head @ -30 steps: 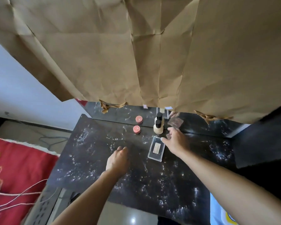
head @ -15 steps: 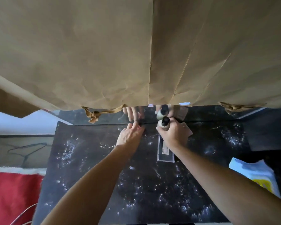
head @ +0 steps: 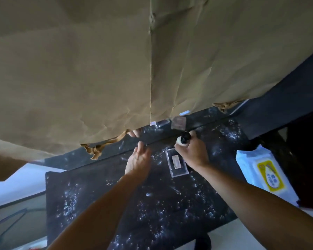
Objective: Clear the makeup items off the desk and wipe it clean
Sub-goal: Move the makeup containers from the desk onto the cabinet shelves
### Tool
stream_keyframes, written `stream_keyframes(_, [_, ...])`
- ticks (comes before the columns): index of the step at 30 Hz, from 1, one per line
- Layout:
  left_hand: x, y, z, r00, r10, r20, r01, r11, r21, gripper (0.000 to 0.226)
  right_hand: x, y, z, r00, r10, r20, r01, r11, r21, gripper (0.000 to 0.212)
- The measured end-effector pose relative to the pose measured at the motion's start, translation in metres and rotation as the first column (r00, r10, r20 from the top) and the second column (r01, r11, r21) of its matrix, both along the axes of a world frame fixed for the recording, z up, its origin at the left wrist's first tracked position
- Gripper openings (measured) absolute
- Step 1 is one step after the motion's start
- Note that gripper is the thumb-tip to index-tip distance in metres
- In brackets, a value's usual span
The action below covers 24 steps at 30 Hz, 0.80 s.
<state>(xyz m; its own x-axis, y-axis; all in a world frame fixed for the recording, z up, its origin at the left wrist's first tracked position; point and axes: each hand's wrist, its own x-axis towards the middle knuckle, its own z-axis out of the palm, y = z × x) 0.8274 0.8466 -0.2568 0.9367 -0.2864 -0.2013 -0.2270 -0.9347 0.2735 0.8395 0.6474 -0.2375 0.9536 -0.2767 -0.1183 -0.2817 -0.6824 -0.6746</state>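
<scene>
Head view, the only view supplied. The right hand (head: 192, 152) is closed around a small pale bottle with a black cap (head: 183, 138), gripped at the far edge of the desk (head: 101, 204); whether the bottle is lifted clear or touches the surface cannot be told. The left hand (head: 138, 160) is near the same far edge, fingers loosely curled; whether it holds anything cannot be told, as its palm side is hidden. A clear flat case with a pale label (head: 177, 162) lies on the desk just beside the right wrist, untouched. Judgement on progress: clearing appears under way but not complete, with the bottle in hand, the case yet to be removed, and wiping not begun. A white pack of wipes with a yellow label (head: 262, 174) sits off the right end of the desk, apparently unopened, though its flap is too blurred to confirm. Surface: dark, glossy, and heavily speckled with whitish marks across most of its area, so it will need a thorough wipe. A mirrored strip (head: 197, 121) runs along the back of the desk and reflects fingers and small objects. Room: large creased sheets of brown paper (head: 98, 69) cover the upper field of view above that strip, with torn edges at their lower margin. A pale floor shows at lower left.
</scene>
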Motion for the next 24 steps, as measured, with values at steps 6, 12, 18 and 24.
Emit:
stream_keyframes(6, [-0.015,-0.063,0.028,0.983,-0.175,0.054,0.178,0.983,-0.046,0.028,-0.050,-0.072,0.033,0.993,-0.114,0.021,0.115,0.993,-0.012,0.027])
stream_keyframes(12, [-0.044,-0.176,0.063,0.949,-0.261,0.178,0.288,0.946,-0.151,0.029,-0.118,-0.176,0.060,0.966,-0.247,0.072,0.245,0.969,0.037,0.025])
stream_keyframes(18, [-0.093,-0.298,0.091,0.937,-0.280,0.209,0.325,0.917,-0.230,0.022,-0.185,-0.298,0.085,0.970,-0.237,0.052,0.238,0.971,-0.017,0.033])
stream_keyframes(24, [-0.112,-0.390,0.112,0.956,-0.250,0.151,0.284,0.913,-0.293,0.020,-0.218,-0.387,0.105,0.953,-0.294,0.071,0.296,0.955,-0.017,0.027])
